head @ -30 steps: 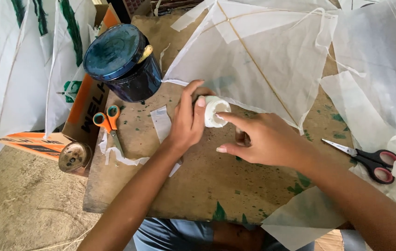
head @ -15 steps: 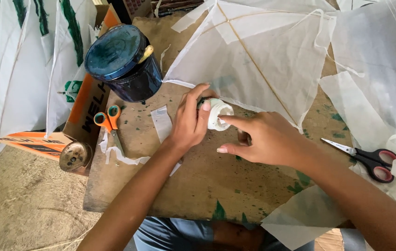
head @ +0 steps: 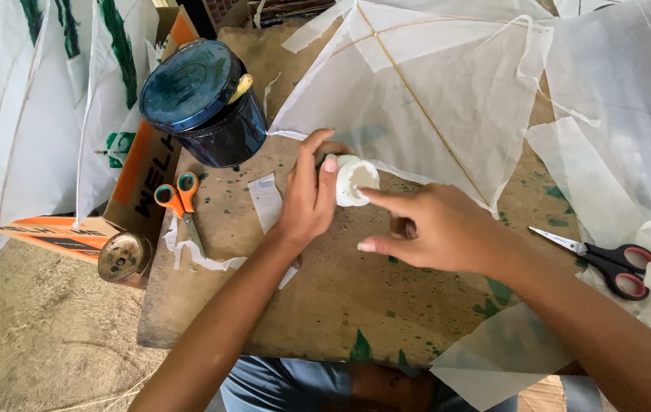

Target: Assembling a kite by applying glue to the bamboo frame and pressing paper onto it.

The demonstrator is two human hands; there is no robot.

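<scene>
Your left hand (head: 309, 200) wraps its fingers and thumb around a small white round plastic pot (head: 354, 181), tipped so its open mouth faces your right hand (head: 438, 229). That hand's forefinger stretches into the pot's mouth while the other fingers curl loosely, holding nothing. The pot sits just above the worn brown wooden board (head: 325, 305), near the middle of its far half, beside the lower edge of the white tissue-paper kite with thin bamboo sticks (head: 432, 91).

The pot looks light and stiff, its smooth wall likely slippery if paste gets on it, so grip it round the side as you do, not by the rim. The kite paper looks thin and tears easily.

Towards the far left corner stands a dark blue round tin (head: 203, 103); orange-handled scissors (head: 177, 202) lie near the left edge, red-and-black scissors (head: 608, 259) at the right edge.
</scene>
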